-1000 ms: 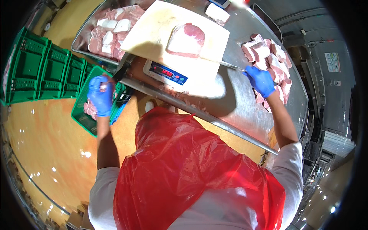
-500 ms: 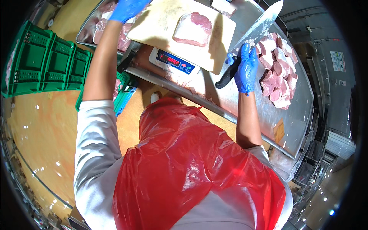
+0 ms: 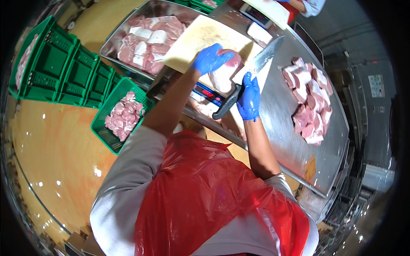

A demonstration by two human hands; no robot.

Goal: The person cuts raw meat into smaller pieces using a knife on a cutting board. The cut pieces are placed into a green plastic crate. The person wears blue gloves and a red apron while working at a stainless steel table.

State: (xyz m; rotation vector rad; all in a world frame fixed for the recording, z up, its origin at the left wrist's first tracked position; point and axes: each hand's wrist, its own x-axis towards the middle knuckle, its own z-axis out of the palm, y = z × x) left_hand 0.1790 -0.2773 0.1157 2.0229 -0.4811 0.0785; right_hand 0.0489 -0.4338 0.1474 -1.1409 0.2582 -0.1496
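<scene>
My left hand (image 3: 212,59), in a blue glove, has its fingers over the top of a piece of raw meat (image 3: 223,79) with a pale fat side, and grips it. The meat lies at the near edge of a cream cutting board (image 3: 188,47), partly over a digital scale (image 3: 208,94) with a red display. In my gloved right hand (image 3: 249,98) is a large knife (image 3: 265,55). Its black handle sticks out below the hand toward me, and its broad blade points up and right, beside the meat. The part of the meat under my left fingers is hidden.
A heap of cut meat (image 3: 314,100) lies on the steel table (image 3: 277,119) at right. A metal tray (image 3: 112,45) of larger pieces stands at left. Below it, a green crate (image 3: 97,123) holds trimmings, near stacked green crates (image 3: 64,70). Another person's sleeve (image 3: 314,7) shows far right.
My left hand has come from above the tray to the meat. The meat is turned and closer to me. The knife and right hand have shifted left and nearer; the view has also shifted.
</scene>
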